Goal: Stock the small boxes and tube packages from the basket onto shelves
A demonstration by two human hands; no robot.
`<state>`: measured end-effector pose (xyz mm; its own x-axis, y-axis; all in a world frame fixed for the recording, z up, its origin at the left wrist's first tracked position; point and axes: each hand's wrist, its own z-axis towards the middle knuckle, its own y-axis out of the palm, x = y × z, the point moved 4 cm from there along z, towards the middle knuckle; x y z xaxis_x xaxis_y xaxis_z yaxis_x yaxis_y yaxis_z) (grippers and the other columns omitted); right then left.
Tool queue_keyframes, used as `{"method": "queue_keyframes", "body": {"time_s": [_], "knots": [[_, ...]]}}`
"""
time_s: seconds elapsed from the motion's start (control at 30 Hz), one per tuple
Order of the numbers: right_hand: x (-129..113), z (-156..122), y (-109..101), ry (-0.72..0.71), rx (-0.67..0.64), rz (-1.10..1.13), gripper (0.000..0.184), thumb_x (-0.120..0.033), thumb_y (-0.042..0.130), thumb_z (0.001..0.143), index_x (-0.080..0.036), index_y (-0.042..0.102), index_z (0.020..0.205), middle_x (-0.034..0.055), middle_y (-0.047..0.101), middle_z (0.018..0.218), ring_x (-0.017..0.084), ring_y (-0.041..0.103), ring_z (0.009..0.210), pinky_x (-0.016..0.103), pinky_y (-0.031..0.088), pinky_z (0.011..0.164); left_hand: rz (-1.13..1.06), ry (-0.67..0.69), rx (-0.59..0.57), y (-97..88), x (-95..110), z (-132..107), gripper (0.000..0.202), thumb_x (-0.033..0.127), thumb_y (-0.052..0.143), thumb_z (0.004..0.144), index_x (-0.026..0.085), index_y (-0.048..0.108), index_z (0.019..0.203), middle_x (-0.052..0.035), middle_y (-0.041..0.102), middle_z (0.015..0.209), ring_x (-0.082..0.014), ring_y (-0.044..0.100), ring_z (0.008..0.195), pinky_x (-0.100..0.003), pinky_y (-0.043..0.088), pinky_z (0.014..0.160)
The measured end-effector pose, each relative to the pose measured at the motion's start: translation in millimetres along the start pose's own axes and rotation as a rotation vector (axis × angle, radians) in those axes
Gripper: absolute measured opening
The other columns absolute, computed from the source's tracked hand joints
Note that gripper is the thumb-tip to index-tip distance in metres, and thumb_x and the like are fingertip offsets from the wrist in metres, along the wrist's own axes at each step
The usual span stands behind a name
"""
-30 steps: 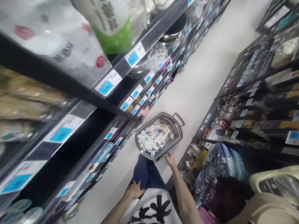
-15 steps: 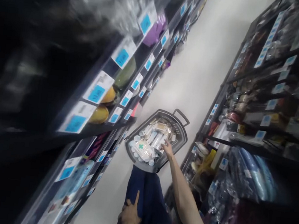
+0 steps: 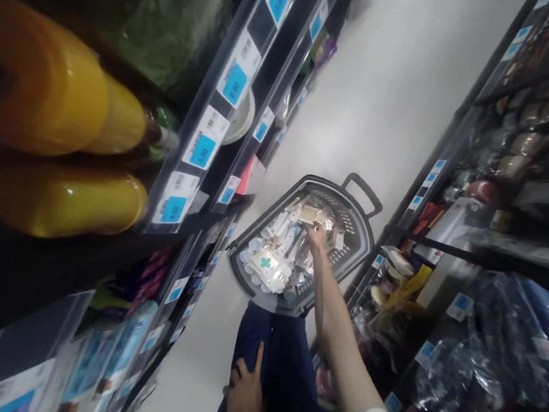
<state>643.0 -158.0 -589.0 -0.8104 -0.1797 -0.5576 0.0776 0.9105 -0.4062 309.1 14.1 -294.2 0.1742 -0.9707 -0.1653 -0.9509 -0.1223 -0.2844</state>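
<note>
A grey plastic shopping basket [image 3: 276, 193] rests on the floor before my knees, its handle standing out at the far right. Inside lie many small wrapped packets, white tubes and a white pack with a green cross [image 3: 272, 268]. My right hand [image 3: 317, 237] is down in the basket among clear-wrapped packets, beside a tan-coloured packet [image 3: 310, 215]. Its fingers are curled together; what they grip is hidden. My left hand [image 3: 244, 394] lies over my dark blue trouser leg, index finger stretched out and the others partly bent, holding nothing.
Shelves with blue-and-white price tags [image 3: 202, 145] run close along the left, with yellow bottles [image 3: 71, 199] on one. Black racks [image 3: 448, 246] with bagged goods stand on the right. Pale floor [image 3: 387, 86] stretches ahead between them.
My right hand has moved slightly up and deeper across the basket's contents. The view has come closer to the left shelf and basket. My left hand stays over my leg.
</note>
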Motion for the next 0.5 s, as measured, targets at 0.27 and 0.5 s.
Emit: {"method": "queue_keyframes", "body": {"time_s": [0.27,0.5], "knots": [[-13,0,4,0.071,-0.020,0.222,0.061,-0.021,0.073,0.076,-0.010,0.064,0.136,0.0156,0.069,0.136,0.019,0.070,0.107,0.032,0.057,0.095,0.033,-0.009,-0.002,-6.9,-8,4,0.092,0.002,0.050,0.087,0.038,0.022,0.167,-0.0210,0.053,0.146,-0.0317,0.063,0.118,-0.039,0.053,0.088],[-21,-31,-6,0.077,0.053,0.296,0.055,-0.027,0.074,0.078,-0.009,0.068,0.130,0.0151,0.072,0.131,0.020,0.068,0.113,0.033,0.054,0.100,0.033,0.010,-0.015,-4.7,-6,0,0.100,0.006,0.061,0.082,0.036,0.019,0.168,-0.0221,0.052,0.145,-0.0327,0.061,0.119,-0.039,0.053,0.087]]}}
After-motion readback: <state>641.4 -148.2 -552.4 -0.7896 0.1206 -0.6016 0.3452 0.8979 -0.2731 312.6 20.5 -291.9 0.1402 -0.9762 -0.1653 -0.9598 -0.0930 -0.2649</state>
